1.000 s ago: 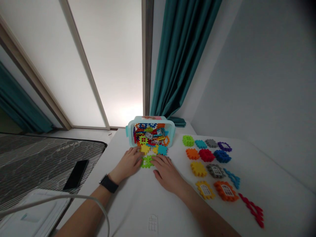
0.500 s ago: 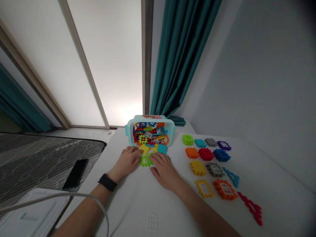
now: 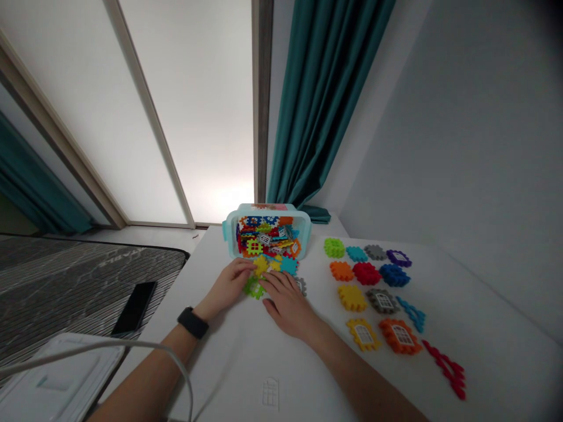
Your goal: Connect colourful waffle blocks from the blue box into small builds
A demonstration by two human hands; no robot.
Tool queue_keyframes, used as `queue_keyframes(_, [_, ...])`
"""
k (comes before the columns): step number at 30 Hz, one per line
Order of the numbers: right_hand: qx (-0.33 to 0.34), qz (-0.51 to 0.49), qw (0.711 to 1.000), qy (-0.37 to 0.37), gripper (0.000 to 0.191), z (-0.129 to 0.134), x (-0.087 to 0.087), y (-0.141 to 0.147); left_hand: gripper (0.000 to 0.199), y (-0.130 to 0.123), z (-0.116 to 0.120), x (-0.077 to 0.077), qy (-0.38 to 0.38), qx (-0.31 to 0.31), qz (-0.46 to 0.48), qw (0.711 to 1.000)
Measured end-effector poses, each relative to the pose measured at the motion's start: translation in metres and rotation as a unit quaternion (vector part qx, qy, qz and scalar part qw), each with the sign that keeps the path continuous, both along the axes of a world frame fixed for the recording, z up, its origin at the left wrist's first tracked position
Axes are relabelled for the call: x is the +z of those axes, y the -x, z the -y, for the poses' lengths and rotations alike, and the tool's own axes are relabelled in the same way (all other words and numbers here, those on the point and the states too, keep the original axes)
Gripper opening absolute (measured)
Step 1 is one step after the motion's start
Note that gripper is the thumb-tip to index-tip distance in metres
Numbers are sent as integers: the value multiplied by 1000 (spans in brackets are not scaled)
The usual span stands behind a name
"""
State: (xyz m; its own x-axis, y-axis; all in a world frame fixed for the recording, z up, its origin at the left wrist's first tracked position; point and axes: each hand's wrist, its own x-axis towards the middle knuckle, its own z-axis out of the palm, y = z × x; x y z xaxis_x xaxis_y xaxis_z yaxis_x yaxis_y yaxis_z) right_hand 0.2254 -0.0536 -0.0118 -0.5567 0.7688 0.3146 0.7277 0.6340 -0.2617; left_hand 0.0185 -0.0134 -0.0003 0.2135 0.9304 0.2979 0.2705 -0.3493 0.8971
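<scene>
A lime-green plastic interlocking tile (image 3: 253,288) lay near the far edge of the white counter (image 3: 229,363), between the partly open left hand (image 3: 226,287) and right hand (image 3: 285,299); grip could not be determined. A yellow tile (image 3: 261,265) lay adjoining. Beyond stood an aqua-rimmed clear plastic bin (image 3: 229,234); rows of coloured tiles (image 3: 367,274) lay rightward.

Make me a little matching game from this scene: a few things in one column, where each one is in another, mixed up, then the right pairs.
Things:
1. Black watch
2. Black phone
3. Lime-green plastic piece
4. Pale blue tub

Places:
A. Far end of the white table
B. Left wrist
C. Dark striped mattress
D. Between the left hand and right hand

Right pairs: 1-B, 2-C, 3-D, 4-A.
</scene>
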Motion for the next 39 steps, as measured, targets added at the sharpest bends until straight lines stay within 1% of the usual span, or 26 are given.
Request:
queue_keyframes(2, [1, -6, 1000, -4, 42, 0, 0, -1, 23, 1, 0, 2, 45, 9, 65, 997])
queue_keyframes(4, [3, -19, 1000, -12, 40, 1, 0, -1, 23, 3, 1, 5, 90, 15, 130, 987])
queue_keyframes(7, [-7, -60, 998, -22, 39, 1, 3, -3, 23, 3, 4, 11, 149, -2, 208, 967])
queue_keyframes(9, [-33, -99, 994, -30, 40, 0, 5, -4, 24, 2, 7, 15, 183, -21, 243, 952])
queue_keyframes(12, [-59, -137, 988, -48, 43, -2, 6, -7, 24, -3, 11, 18, 226, -42, 271, 935])
queue_keyframes(16, [-40, -132, 989, -61, 40, -5, 4, -10, 22, -10, 16, 20, 257, -51, 293, 919])
queue_keyframes(19, [-33, -139, 987, -67, 34, -4, 6, -13, 21, -11, 17, 22, 258, -44, 299, 918])
queue_keyframes(22, [-20, -157, 985, -67, 30, -2, 9, -14, 23, -11, 18, 23, 255, -54, 285, 922])
queue_keyframes(24, [-21, -177, 982, -64, 28, -1, 10, -14, 24, -11, 19, 22, 242, -61, 265, 931])
queue_keyframes(26, [-27, -195, 979, -59, 28, 0, 10, -14, 26, -11, 19, 21, 208, -65, 221, 951])
queue_keyframes(28, [-31, -210, 976, -50, 28, 0, 9, -13, 26, -12, 20, 19, 143, -73, 149, 976])
queue_keyframes(30, [-35, -220, 974, -39, 27, -1, 8, -13, 28, -12, 20, 18, 51, -89, 64, 993])
queue_keyframes(32, [-36, -227, 973, -29, 28, -1, 8, -14, 37, -12, 21, 16, -39, -99, -14, 994])
queue_keyframes(34, [-34, -231, 972, -23, 28, -2, 9, -15, 45, -11, 20, 14, -94, -90, -74, 989])
queue_keyframes(37, [-31, -233, 972, -15, 28, -2, 9, -15, 45, -9, 19, 10, -121, -70, -124, 983])
queue_keyframes(39, [-30, -233, 972, -9, 27, -2, 9, -15, 42, -8, 17, 9, -135, -67, -136, 979])
